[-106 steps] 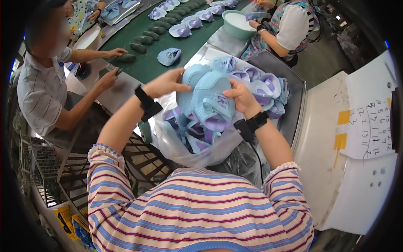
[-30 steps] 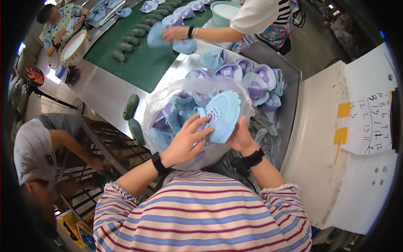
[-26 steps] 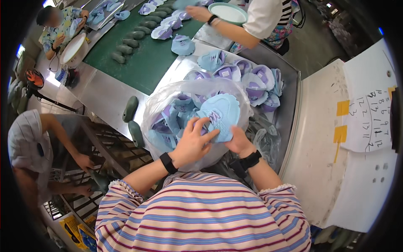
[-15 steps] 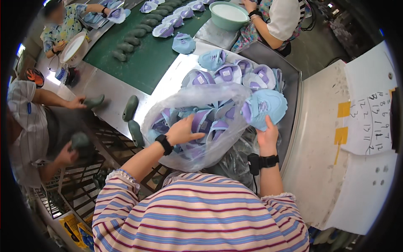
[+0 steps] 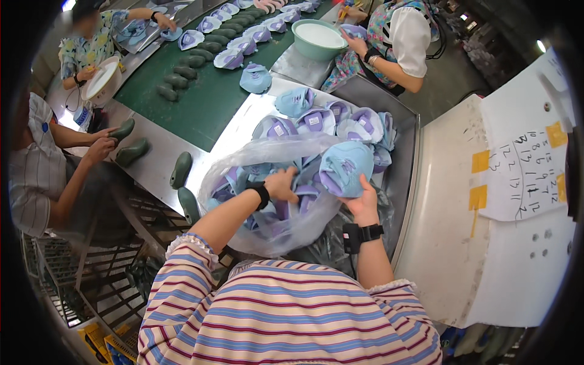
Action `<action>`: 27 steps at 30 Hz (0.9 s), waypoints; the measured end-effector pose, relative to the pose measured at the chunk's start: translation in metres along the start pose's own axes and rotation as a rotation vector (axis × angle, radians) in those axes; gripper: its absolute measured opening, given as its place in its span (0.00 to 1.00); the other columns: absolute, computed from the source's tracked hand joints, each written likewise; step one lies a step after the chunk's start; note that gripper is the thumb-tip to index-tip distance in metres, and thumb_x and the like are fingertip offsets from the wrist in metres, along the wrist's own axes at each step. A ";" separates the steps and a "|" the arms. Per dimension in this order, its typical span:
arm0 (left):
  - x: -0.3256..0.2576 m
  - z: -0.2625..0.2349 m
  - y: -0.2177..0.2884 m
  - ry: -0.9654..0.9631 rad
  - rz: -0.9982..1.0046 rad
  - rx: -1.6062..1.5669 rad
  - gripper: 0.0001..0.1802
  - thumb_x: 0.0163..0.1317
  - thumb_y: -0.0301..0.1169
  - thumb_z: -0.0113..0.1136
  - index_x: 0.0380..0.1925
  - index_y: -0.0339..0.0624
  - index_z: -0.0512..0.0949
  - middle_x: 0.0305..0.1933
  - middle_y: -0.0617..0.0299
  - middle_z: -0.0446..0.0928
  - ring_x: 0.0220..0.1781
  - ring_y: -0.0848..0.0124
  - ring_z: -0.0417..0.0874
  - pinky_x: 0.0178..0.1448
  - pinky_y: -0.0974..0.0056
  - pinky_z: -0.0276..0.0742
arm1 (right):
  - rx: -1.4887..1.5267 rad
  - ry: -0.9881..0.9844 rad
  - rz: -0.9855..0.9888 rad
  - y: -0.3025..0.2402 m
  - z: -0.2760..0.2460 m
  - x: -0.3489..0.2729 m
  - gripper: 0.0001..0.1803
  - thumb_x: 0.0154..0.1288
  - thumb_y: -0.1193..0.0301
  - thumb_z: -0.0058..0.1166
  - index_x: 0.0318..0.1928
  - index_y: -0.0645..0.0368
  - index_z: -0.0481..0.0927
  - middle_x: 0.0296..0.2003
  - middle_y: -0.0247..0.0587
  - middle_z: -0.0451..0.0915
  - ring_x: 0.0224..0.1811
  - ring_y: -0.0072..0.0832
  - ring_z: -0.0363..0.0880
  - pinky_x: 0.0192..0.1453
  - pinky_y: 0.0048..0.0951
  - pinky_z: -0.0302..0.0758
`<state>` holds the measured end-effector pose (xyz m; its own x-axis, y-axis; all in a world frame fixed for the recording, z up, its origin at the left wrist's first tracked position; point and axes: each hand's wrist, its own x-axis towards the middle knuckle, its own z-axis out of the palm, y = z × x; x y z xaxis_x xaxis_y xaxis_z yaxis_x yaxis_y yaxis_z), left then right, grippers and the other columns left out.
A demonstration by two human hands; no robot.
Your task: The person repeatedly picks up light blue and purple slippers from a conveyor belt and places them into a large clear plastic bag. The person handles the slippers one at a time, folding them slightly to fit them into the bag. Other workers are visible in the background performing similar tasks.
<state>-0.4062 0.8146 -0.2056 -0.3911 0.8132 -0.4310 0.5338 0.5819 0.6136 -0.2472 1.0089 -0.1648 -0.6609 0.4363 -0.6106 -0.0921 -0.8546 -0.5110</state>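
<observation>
At centre frame the right hand (image 5: 364, 202) grasps a light-blue shoe upper (image 5: 345, 167), fingers curled under its lower edge; the piece is a soft, domed fabric shell with a purple lining showing at its left side, held just above the right rim of a clear plastic bag (image 5: 274, 182). The left hand (image 5: 281, 184) reaches into the bag opening, fingers bent down among more blue-and-purple uppers (whether they close on one cannot be told). The bag is translucent, wrinkled and bulging, and sits at the near end of a grey metal tray (image 5: 406, 152) that holds a further pile of uppers (image 5: 328, 118) toward upper centre. Each wrist carries a black band. At the right of the frame a white panel (image 5: 462, 243) bears two yellow-orange rectangular stickers (image 5: 479, 179) stacked one above the other, and beside them a white paper sheet (image 5: 526, 173) with handwritten dark figures; another yellow sticker sits at the sheet's upper right corner. A green conveyor belt (image 5: 201, 103) runs from upper centre to upper left, carrying dark green shoe lasts (image 5: 182, 73) and single uppers. Compared with half a second ago, the held upper has moved left from the tray toward the bag mouth, and the left hand has gone deeper into the bag.
</observation>
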 end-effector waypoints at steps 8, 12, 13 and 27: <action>0.014 0.012 0.022 0.209 0.095 0.063 0.45 0.41 0.43 0.62 0.60 0.44 0.56 0.45 0.39 0.72 0.47 0.46 0.74 0.50 0.55 0.71 | 0.229 -0.082 0.064 0.013 0.016 0.012 0.23 0.64 0.62 0.46 0.58 0.56 0.64 0.55 0.41 0.69 0.58 0.41 0.66 0.60 0.50 0.61; 0.026 0.016 0.012 0.225 0.102 -0.103 0.38 0.45 0.39 0.58 0.59 0.44 0.58 0.41 0.40 0.76 0.44 0.46 0.76 0.49 0.52 0.71 | 0.213 -0.238 0.055 0.019 0.030 0.027 0.21 0.64 0.64 0.46 0.56 0.55 0.66 0.52 0.39 0.72 0.53 0.38 0.70 0.58 0.45 0.65; 0.028 0.019 0.008 0.237 0.105 -0.134 0.37 0.45 0.38 0.58 0.59 0.45 0.59 0.41 0.40 0.76 0.44 0.46 0.76 0.48 0.52 0.71 | 0.203 -0.290 0.050 0.018 0.030 0.033 0.20 0.64 0.65 0.46 0.56 0.55 0.66 0.52 0.39 0.72 0.53 0.38 0.70 0.58 0.44 0.65; -0.148 -0.089 -0.060 1.113 0.502 -0.376 0.23 0.39 0.20 0.61 0.39 0.48 0.73 0.44 0.50 0.68 0.43 0.56 0.74 0.46 0.60 0.73 | -0.411 -0.395 0.172 -0.056 -0.047 0.044 0.28 0.64 0.58 0.47 0.58 0.62 0.63 0.52 0.46 0.72 0.51 0.42 0.73 0.50 0.48 0.72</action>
<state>-0.4471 0.6583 -0.1201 -0.7207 0.3885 0.5741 0.6321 0.0282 0.7744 -0.2360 1.0891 -0.1912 -0.8752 0.0965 -0.4740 0.2843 -0.6902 -0.6654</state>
